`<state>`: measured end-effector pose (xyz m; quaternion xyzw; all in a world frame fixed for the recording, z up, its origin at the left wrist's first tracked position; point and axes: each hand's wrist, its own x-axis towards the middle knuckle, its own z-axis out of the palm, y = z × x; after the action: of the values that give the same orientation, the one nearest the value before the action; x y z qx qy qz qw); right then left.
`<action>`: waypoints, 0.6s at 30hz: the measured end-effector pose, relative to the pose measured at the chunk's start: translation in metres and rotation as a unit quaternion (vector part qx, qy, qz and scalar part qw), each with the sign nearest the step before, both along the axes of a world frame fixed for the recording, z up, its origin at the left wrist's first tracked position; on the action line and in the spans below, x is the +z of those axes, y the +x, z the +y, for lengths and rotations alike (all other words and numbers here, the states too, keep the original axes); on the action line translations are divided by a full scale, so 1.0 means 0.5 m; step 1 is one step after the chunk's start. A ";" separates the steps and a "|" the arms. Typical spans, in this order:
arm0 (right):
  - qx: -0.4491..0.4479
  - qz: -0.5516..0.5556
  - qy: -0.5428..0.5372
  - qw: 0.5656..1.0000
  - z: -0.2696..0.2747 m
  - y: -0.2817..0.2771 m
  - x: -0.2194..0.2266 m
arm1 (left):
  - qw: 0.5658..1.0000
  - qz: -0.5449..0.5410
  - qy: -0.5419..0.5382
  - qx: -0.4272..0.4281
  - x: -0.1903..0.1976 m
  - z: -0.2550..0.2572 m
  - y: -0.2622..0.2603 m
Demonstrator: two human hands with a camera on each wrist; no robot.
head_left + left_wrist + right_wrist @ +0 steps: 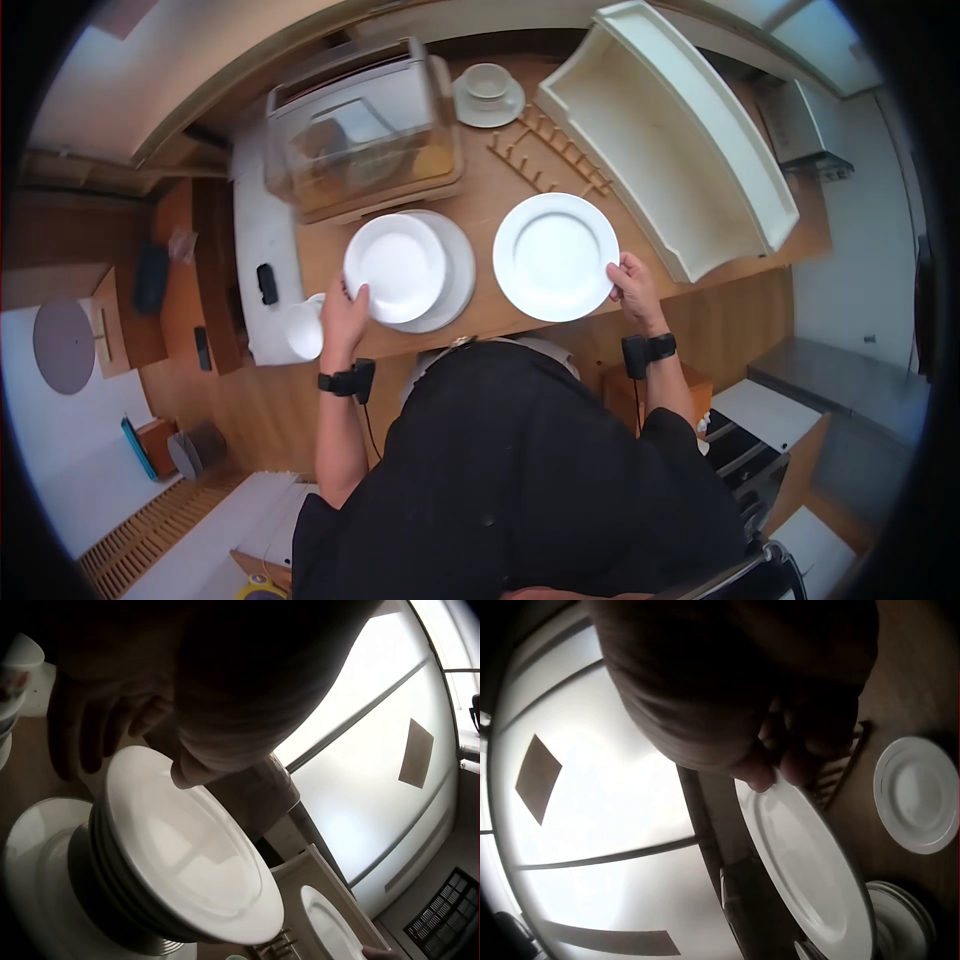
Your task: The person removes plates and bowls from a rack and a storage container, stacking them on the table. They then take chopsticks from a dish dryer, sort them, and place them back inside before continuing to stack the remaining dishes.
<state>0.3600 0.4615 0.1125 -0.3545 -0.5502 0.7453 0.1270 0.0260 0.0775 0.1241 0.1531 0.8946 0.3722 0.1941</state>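
Note:
A large white plate (555, 258) is at the table's front, and my right hand (638, 288) pinches its right rim. That same plate (799, 859) looks tilted in the right wrist view. To its left, a stack of smaller white plates (397, 265) sits over a wider plate (461, 272). My left hand (345, 322) is at the stack's lower left edge. The left thumb (189, 772) overlaps the top plate's rim, while the other fingers hang outside it. A white cup (303, 331) stands beside the left hand.
Behind the plates is a lidded box with a clear cover (365, 150). A cup on a saucer (489, 115), wooden peg racks (560, 150) and a long cream tray (680, 140) occupy the back and right of the table (455, 185).

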 end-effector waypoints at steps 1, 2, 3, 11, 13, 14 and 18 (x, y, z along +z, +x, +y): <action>-0.027 0.002 -0.004 1.000 0.018 0.037 -0.009 | 0.997 0.064 -0.039 -0.008 -0.039 -0.009 -0.007; -0.055 0.003 -0.009 0.998 0.034 0.076 -0.019 | 0.994 0.076 -0.072 -0.009 -0.030 0.000 -0.002; -0.083 0.004 -0.013 0.996 0.047 0.114 -0.030 | 0.990 0.088 -0.106 -0.010 -0.022 0.007 0.002; -0.227 -0.042 -0.079 0.970 0.075 0.268 -0.189 | 0.991 0.030 -0.127 0.042 -0.010 0.025 0.000; -0.237 -0.041 -0.087 0.967 0.076 0.278 -0.239 | 0.988 0.047 -0.139 0.044 -0.016 0.019 -0.005; -0.241 -0.042 -0.094 0.965 0.076 0.283 -0.263 | 0.986 0.060 -0.149 0.040 -0.019 0.019 -0.008; -0.263 -0.025 -0.113 0.958 0.070 0.277 -0.324 | 0.985 0.064 -0.153 0.054 0.005 0.034 -0.002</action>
<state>0.4984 0.4964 -0.0495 -0.5172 -0.3529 0.7337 0.2638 0.0252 0.0946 0.1267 0.0966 0.9585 0.2302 0.1376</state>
